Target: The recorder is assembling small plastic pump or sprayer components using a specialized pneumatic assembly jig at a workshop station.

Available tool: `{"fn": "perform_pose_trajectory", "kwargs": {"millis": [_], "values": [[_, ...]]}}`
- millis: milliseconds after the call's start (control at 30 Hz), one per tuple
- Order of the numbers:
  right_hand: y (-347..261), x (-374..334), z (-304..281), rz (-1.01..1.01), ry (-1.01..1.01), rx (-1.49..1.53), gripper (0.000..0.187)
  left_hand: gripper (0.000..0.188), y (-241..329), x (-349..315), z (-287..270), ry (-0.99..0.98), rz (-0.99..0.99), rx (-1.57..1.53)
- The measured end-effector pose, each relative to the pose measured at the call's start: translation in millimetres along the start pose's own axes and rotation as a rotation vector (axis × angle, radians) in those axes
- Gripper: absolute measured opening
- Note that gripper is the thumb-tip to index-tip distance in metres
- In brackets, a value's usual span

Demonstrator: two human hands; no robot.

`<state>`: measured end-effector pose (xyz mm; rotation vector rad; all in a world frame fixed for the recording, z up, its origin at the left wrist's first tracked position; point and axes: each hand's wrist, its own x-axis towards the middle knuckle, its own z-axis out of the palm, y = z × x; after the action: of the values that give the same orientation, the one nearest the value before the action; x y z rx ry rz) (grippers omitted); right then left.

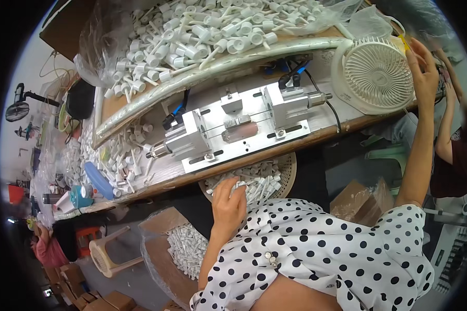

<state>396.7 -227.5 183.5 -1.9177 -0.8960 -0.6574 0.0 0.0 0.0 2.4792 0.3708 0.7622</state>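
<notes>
My left hand (pixel 228 205) is over a round beige basket (pixel 291 176) at the front of the bench. Its fingers curl round a white capped stick (pixel 237 185), only partly visible, among many loose capped sticks (pixel 264 181). My right hand (pixel 424 72) reaches up beside a white fan (pixel 377 72). Its fingers are stretched and apart, next to a small yellow piece (pixel 403 42) at the fan's upper edge. Between my hands on the bench stands a metal clamping fixture (pixel 244 127) with two end blocks; a pinkish piece (pixel 239 132) sits at its middle.
A big pile of white capped sticks (pixel 202 31) fills the raised tray behind the fixture. More lie at the bench's left, near a blue curved object (pixel 97 180). Below are a plastic-lined box of white parts (pixel 187 251) and a beige stool (pixel 106 254). Other people sit left and right.
</notes>
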Motion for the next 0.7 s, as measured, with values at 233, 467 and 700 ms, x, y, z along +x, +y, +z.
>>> {"fn": "perform_pose_trajectory", "kwargs": {"millis": [233, 467, 700], "values": [[-92.3, 0.6, 114.3, -0.325, -0.416, 0.112, 0.017, 0.020, 0.4, 24.7, -17.3, 0.093, 0.088, 0.009], [-107.2, 39.8, 213.6, -0.495, -0.622, 0.026, 0.029, 0.020, 11.2, 59.0, -44.9, 0.113, 0.252, -0.065], [-85.7, 62.9, 215.6, 0.082, -0.876, 0.443, 0.028, 0.015, -9.4, 166.9, -77.6, 0.302, 0.275, -0.036]]}}
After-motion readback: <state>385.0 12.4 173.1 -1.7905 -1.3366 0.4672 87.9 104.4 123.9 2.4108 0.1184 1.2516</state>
